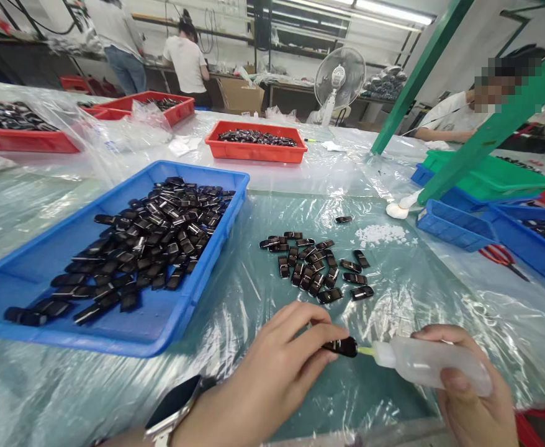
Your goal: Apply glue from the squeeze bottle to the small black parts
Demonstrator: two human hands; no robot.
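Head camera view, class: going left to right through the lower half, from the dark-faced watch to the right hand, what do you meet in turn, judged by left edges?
Dark-faced watch → left hand → glossy black piece → yellow-green tip → translucent bottle → right hand.

Left fingers (pixel 316 336) pinch a glossy black piece (pixel 347 346). Right fingers (pixel 456 380) wrapped round a translucent bottle (pixel 428 360), held near level; yellow-green nozzle (pixel 365 351) at the piece's end, contact unclear. Beyond left fingers: loose black pieces (pixel 308 277) on sheeted desk (pixel 393 279). White bits (pixel 380 234) ahead of the bottle. Blue tray (pixel 35 273), heaped with more pieces, left of left fingers. Red tray (pixel 256 151) well beyond.
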